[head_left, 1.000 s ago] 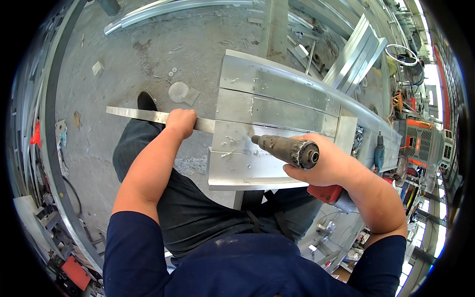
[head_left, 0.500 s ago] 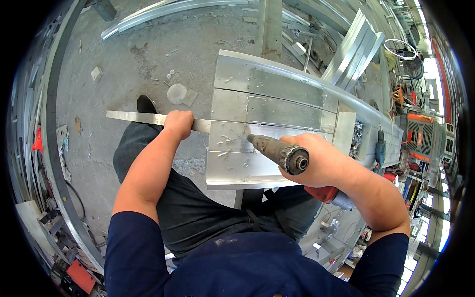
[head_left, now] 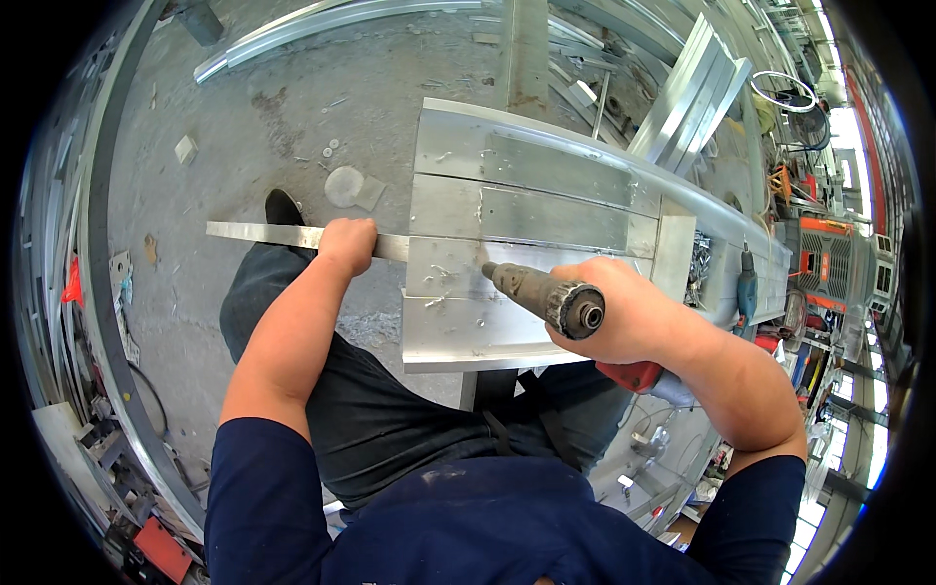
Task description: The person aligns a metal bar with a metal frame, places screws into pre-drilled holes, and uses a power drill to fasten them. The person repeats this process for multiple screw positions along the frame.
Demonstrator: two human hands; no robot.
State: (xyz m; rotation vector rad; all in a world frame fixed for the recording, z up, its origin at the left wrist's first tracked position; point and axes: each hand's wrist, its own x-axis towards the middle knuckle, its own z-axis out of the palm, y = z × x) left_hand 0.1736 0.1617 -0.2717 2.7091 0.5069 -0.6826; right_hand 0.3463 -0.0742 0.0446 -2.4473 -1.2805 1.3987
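Observation:
My left hand point(head_left: 347, 242) is closed around a long flat metal strip point(head_left: 263, 234), just left of the aluminium work surface point(head_left: 429, 205). One end of the strip sticks out over my left thigh; the other reaches the panels' left edge. In my right hand point(head_left: 624, 307) is a worn power tool point(head_left: 526, 290) with a tapered grey barrel and a ridged collar. Its narrow tip points left and down over the panels; whether it touches them I cannot tell. A red base shows under my wrist, while my hand hides the grip.
Metal shavings lie on the panels. To the right are a teal drill point(head_left: 747, 288), a tray of small metal pieces point(head_left: 699, 265) and an orange-and-grey machine point(head_left: 824, 263). Aluminium profiles point(head_left: 687, 97) lean at the back right. A steel beam point(head_left: 93, 224) runs along the left.
The whole view has shifted slightly, moving the scene a little to the left. Both hands keep their holds, and the strip and tool stay nearly as they were over the panels.

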